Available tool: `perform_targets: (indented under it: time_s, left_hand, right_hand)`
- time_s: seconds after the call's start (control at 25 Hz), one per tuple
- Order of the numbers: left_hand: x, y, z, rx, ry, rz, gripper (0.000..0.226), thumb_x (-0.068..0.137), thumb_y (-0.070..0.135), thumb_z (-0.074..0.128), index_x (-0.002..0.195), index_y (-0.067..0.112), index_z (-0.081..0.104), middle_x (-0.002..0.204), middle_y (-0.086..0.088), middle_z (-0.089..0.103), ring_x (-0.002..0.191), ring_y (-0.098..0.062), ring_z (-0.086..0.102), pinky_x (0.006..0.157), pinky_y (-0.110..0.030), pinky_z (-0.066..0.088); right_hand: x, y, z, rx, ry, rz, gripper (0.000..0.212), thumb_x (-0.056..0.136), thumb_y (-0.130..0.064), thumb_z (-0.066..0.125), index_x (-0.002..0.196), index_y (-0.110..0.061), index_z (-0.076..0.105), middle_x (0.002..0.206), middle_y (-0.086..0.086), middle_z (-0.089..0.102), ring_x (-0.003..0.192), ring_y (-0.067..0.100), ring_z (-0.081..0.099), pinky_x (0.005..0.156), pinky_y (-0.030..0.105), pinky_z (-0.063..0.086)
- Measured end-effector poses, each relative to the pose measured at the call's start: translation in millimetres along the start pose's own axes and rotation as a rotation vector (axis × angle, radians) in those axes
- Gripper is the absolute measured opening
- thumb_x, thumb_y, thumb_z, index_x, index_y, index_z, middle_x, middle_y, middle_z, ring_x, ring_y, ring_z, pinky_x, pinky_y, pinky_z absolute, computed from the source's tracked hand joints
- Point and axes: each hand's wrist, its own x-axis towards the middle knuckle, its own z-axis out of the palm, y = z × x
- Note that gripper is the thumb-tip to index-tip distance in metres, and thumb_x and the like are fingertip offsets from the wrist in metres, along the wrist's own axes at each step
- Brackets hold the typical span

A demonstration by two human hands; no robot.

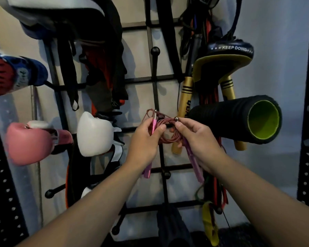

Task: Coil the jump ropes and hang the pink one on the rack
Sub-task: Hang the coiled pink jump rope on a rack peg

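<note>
The pink jump rope (169, 134) is a bundle of thin reddish-pink coils held up against the black wall rack (156, 82) at mid-height. My left hand (144, 141) grips one pink handle (152, 126) together with the coils; its lower end (147, 171) sticks out below my wrist. My right hand (194, 139) pinches the coils near a metal end ball (177, 119) and holds the second, purple-pink handle (194, 163), which hangs down. A black horizontal peg of the rack lies just behind the coils, partly hidden. No other jump rope is clearly visible.
Pink (30, 141), white (95, 134) and blue-red (12, 72) boxing gloves hang at the left. A black foam roller with a green core (239, 118) juts out at the right, beside gold sticks (184, 102), a focus pad (227, 56) and red bands (214, 193). Free knobbed pegs (155, 50) stick out above and below.
</note>
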Motion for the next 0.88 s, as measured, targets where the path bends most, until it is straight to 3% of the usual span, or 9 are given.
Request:
perform_targets:
  time_s: [0.16,0.32,0.48,0.68,0.76,0.88]
  left_hand:
    - [61,-34,13,0.089,0.020,0.043,0.020,0.102,0.026,0.058,0.120,0.021,0.067,0.109,0.004,0.074,0.101,-0.011,0.070,0.093,-0.038,0.058]
    - [105,-67,27,0.193,0.062,0.057,0.025,0.104,0.023,0.055,0.127,0.018,0.063,0.118,-0.002,0.069,0.109,-0.016,0.066,0.092,-0.025,0.051]
    - [126,-90,39,0.235,0.146,0.083,0.024,0.105,0.020,0.051,0.126,0.014,0.062,0.120,-0.006,0.065,0.110,-0.019,0.063,0.097,-0.034,0.052]
    - [134,-118,50,0.181,0.175,0.096,0.020,0.106,0.024,0.049,0.114,0.014,0.065,0.110,-0.007,0.067,0.103,-0.020,0.064,0.092,-0.039,0.054]
    - [139,-132,48,0.148,0.163,0.076,0.025,0.105,0.030,0.048,0.117,0.017,0.065,0.113,-0.005,0.069,0.107,-0.020,0.065,0.095,-0.040,0.054]
    - [148,-154,49,0.111,0.103,-0.018,0.029,0.105,0.029,0.048,0.126,0.017,0.065,0.122,-0.007,0.068,0.114,-0.021,0.065,0.102,-0.045,0.052]
  right_hand:
    - [61,22,7,0.001,0.047,-0.029,0.017,0.104,-0.016,0.059,0.112,-0.027,0.070,0.106,0.011,0.079,0.084,0.019,0.071,0.069,0.037,0.054]
    - [113,50,15,-0.098,0.073,-0.055,0.028,0.105,-0.020,0.057,0.131,-0.015,0.068,0.109,0.007,0.077,0.089,0.015,0.074,0.064,0.027,0.057]
    - [138,68,26,-0.101,0.133,-0.095,0.025,0.105,-0.018,0.057,0.127,-0.014,0.069,0.106,0.004,0.076,0.083,0.008,0.070,0.059,0.014,0.052]
    - [153,97,23,-0.082,0.118,-0.065,0.025,0.105,-0.019,0.058,0.126,-0.015,0.070,0.108,0.005,0.077,0.093,0.017,0.075,0.071,0.033,0.064]
    - [159,104,21,-0.056,0.100,-0.042,0.025,0.105,-0.018,0.058,0.127,-0.015,0.070,0.112,0.004,0.077,0.099,0.018,0.075,0.075,0.031,0.063]
    - [173,120,23,0.008,0.086,0.072,0.025,0.104,-0.016,0.059,0.126,-0.014,0.071,0.118,0.010,0.076,0.110,0.024,0.073,0.095,0.042,0.061]
